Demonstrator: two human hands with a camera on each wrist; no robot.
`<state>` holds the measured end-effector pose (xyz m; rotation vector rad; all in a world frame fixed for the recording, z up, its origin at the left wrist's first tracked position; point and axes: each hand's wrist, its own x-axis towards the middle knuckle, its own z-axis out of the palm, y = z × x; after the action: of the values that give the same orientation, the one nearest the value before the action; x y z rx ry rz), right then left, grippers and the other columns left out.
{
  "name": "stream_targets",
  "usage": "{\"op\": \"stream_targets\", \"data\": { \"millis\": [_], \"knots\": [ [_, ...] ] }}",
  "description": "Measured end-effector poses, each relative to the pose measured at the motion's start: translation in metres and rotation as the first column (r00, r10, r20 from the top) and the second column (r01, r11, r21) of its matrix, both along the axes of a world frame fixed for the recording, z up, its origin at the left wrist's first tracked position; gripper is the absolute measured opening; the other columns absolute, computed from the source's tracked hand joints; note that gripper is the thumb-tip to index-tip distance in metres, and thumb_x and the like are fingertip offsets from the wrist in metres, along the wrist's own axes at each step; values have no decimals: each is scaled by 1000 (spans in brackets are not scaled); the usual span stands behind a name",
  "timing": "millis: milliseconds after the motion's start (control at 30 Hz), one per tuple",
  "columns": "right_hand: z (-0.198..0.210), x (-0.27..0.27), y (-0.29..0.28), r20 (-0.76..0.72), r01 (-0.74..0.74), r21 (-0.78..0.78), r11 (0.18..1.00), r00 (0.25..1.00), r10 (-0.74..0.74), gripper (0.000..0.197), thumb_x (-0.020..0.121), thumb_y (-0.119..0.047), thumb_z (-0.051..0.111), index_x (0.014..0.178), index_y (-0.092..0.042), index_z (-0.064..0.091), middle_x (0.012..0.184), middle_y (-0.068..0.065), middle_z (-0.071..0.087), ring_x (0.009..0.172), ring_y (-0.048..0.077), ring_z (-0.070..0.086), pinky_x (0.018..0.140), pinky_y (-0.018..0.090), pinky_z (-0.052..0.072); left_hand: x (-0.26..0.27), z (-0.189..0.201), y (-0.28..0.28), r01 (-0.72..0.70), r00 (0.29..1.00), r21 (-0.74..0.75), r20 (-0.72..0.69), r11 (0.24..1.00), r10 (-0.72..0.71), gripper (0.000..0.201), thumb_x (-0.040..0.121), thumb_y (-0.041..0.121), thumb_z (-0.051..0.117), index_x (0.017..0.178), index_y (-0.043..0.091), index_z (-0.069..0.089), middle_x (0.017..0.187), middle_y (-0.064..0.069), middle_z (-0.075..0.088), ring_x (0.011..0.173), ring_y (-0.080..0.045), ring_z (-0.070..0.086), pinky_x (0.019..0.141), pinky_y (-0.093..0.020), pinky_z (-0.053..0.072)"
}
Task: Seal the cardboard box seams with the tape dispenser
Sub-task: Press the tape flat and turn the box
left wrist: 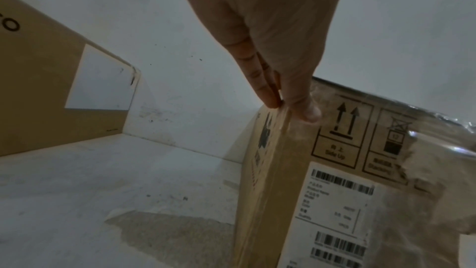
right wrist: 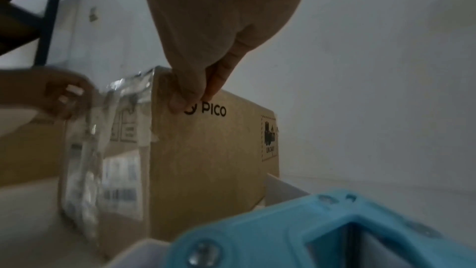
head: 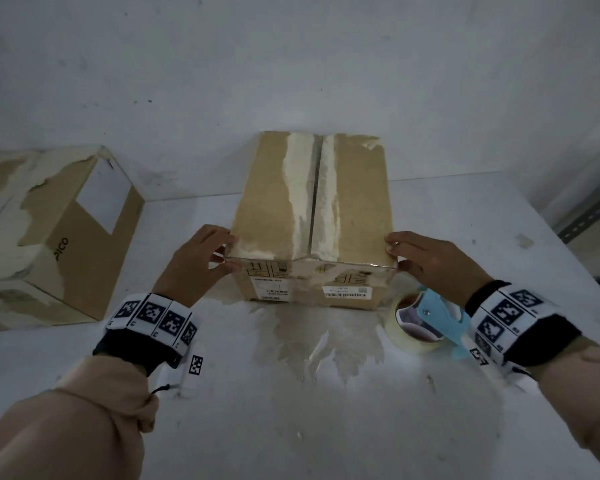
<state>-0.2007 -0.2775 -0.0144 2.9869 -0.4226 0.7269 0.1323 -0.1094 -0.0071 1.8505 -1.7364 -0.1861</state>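
A brown cardboard box (head: pixel 312 220) stands on the white table, its top centre seam open between two strips of torn, pale paper. My left hand (head: pixel 227 252) pinches the near left top corner, fingers on top and thumb on the front face; the left wrist view shows this hand (left wrist: pixel 289 109) on the box (left wrist: pixel 322 191). My right hand (head: pixel 395 252) grips the near right top corner, and the right wrist view shows it (right wrist: pixel 193 99) on the PICO-printed side (right wrist: pixel 206 160). A blue tape dispenser (head: pixel 430 320) with a clear roll lies on the table under my right wrist, untouched.
A second, larger cardboard box (head: pixel 59 237) with torn skin lies at the left against the wall. Patches of old tape and paper residue (head: pixel 312 337) stick to the table (head: pixel 326 427) in front of the box. A grey metal shelf frame (head: pixel 589 209) stands at the right.
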Motion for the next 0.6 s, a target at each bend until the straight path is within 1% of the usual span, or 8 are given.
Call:
{"op": "stream_targets", "data": {
  "millis": [67, 133, 233, 267, 333, 400, 533, 600],
  "knots": [
    [1, 0, 2, 1, -7, 4, 1000, 1000, 7, 24, 63, 0, 69, 86, 4, 68, 97, 17, 70, 83, 17, 63, 59, 27, 55, -1, 1, -1, -8, 1000, 10, 5, 1000, 7, 40, 71, 3, 75, 108, -3, 61, 104, -1, 51, 81, -20, 60, 77, -30, 53],
    [3, -7, 0, -4, -4, 56, 998, 1000, 4, 32, 62, 1, 74, 93, 2, 69, 103, 16, 70, 83, 20, 67, 60, 29, 57, 0, 2, -1, -8, 1000, 43, 28, 999, 6, 43, 69, 0, 76, 109, -2, 60, 109, -13, 53, 80, -20, 60, 77, -31, 54],
    [6, -17, -2, -21, -5, 113, 994, 1000, 7, 40, 69, -24, 69, 103, -2, 68, 110, 13, 68, 88, 22, 68, 76, 28, 52, 2, 3, 1, -4, 999, 96, 38, 995, 0, 50, 66, -1, 78, 112, -1, 58, 116, -13, 52, 79, -20, 60, 79, -33, 54],
    [7, -15, -2, -26, -11, 106, 994, 1000, 13, 41, 71, -31, 63, 101, -2, 69, 108, 14, 69, 87, 23, 67, 76, 28, 52, 2, 3, 2, -10, 999, 109, 36, 994, 6, 53, 66, 2, 79, 114, -1, 58, 118, -12, 52, 79, -19, 59, 80, -31, 53],
    [7, -5, -1, -33, -24, 42, 999, 999, 25, 32, 71, -27, 63, 86, -1, 70, 96, 17, 71, 74, 27, 69, 61, 33, 58, 1, 4, 2, -13, 998, 106, 59, 994, 7, 50, 67, 7, 79, 113, -1, 58, 116, -12, 53, 79, -21, 59, 79, -33, 54],
    [8, 6, -1, -12, -68, -27, 997, 998, 68, 18, 69, -18, 64, 80, -4, 62, 84, 16, 70, 60, 28, 66, 49, 31, 56, -2, 5, 1, -22, 996, 84, 87, 996, 14, 42, 71, 7, 76, 108, -1, 60, 112, -14, 56, 77, -26, 63, 74, -38, 56],
    [12, 9, -9, -40, -165, -82, 983, 986, 162, 8, 83, -19, 46, 83, -11, 47, 77, 14, 67, 50, 26, 59, 43, 25, 49, -6, 7, 0, -40, 992, 78, 122, 996, 30, 37, 71, 6, 75, 104, -2, 60, 109, -14, 58, 77, -28, 65, 70, -27, 49],
    [13, 10, -13, -66, -190, -110, 976, 981, 183, 12, 91, -20, 39, 83, -12, 43, 75, 13, 66, 48, 25, 57, 43, 25, 46, -7, 8, 0, -56, 991, 79, 127, 995, 46, 37, 72, 7, 75, 105, -2, 60, 110, -13, 58, 78, -27, 65, 70, -27, 47]
  ]
}}
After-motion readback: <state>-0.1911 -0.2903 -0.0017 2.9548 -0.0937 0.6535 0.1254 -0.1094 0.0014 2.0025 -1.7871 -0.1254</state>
